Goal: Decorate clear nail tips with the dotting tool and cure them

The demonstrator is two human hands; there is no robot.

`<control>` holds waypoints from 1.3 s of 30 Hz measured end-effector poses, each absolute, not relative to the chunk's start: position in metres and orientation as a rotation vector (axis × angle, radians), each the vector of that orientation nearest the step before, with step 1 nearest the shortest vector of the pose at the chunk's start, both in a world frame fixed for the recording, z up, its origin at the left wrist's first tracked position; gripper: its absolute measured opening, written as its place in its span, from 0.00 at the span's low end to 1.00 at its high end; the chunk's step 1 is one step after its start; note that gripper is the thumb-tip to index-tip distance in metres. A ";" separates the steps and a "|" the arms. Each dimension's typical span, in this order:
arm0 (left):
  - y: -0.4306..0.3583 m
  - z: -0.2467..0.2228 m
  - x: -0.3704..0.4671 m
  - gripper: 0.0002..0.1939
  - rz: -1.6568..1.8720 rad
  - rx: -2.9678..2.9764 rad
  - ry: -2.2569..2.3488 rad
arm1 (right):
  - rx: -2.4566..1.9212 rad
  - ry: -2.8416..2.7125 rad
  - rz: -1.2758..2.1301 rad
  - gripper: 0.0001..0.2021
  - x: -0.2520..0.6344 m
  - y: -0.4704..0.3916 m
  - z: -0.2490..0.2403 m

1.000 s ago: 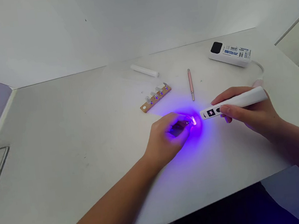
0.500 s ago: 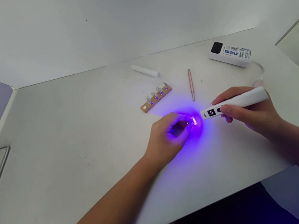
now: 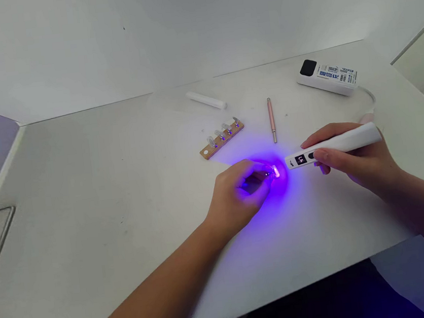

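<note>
Violet light is being shone at close range: the left hand (image 3: 234, 192), fingertips nearly closed, pinches a small glowing piece (image 3: 275, 171) over the tabletop (image 3: 123, 189), while the right hand (image 3: 375, 166) curls round a white lamp (image 3: 348, 142). Good aim seems to call for steadiness. Beyond, a wooden strip (image 3: 208, 153) bears four clear tips (image 3: 211, 141).

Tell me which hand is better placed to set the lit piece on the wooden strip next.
Likely the left: the left hand holds the lit piece and is nearer the wooden strip, while the right hand grips the white lamp.
</note>
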State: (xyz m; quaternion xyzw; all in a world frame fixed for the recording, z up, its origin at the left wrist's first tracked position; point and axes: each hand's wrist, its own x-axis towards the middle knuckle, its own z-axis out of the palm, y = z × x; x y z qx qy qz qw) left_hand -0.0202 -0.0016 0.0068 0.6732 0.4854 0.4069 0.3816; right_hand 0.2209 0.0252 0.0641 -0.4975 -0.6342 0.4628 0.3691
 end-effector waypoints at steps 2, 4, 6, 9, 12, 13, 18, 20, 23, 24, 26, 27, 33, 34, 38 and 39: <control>-0.001 0.006 -0.020 0.04 1.044 1.722 1.238 | -1.276 -1.629 1.187 0.02 0.221 0.025 0.064; -0.001 0.006 -0.020 0.04 1.041 1.724 1.238 | -1.287 -1.629 1.186 0.02 0.221 0.025 0.064; -0.001 0.006 -0.020 0.03 1.039 1.726 1.239 | -1.296 -1.630 1.188 0.03 0.221 0.025 0.064; -0.001 0.007 -0.020 0.04 1.042 1.728 1.239 | -1.290 -1.646 1.177 0.03 0.221 0.026 0.065; -0.001 0.008 -0.020 0.04 1.039 1.725 1.239 | -1.290 -1.662 1.161 0.05 0.221 0.026 0.065; -0.001 0.008 -0.020 0.04 1.039 1.723 1.240 | -1.292 -1.663 1.157 0.06 0.221 0.026 0.065; -0.002 0.007 -0.020 0.04 1.041 1.721 1.241 | -1.297 -1.645 1.167 0.05 0.221 0.025 0.065; -0.002 0.007 -0.020 0.04 1.046 1.717 1.237 | -1.291 -1.635 1.175 0.03 0.221 0.025 0.064; -0.001 0.007 -0.020 0.04 1.045 1.713 1.235 | -1.283 -1.634 1.180 0.03 0.221 0.025 0.064; -0.001 0.007 -0.020 0.05 1.042 1.712 1.237 | -1.283 -1.634 1.180 0.03 0.221 0.026 0.064; -0.001 0.008 -0.020 0.04 1.034 1.710 1.242 | -1.282 -1.637 1.184 0.03 0.221 0.026 0.063; -0.001 0.007 -0.020 0.04 1.032 1.710 1.244 | -1.283 -1.638 1.184 0.03 0.221 0.026 0.063; -0.001 0.007 -0.020 0.04 1.046 1.715 1.247 | -1.279 -1.620 1.191 0.03 0.219 0.026 0.065; -0.001 0.007 -0.019 0.04 1.049 1.719 1.246 | -1.280 -1.616 1.193 0.03 0.219 0.026 0.066; -0.001 0.007 -0.020 0.05 1.056 1.722 1.236 | -1.286 -1.616 1.189 0.03 0.219 0.026 0.066; -0.001 0.007 -0.020 0.05 1.058 1.722 1.234 | -1.286 -1.620 1.189 0.04 0.219 0.026 0.065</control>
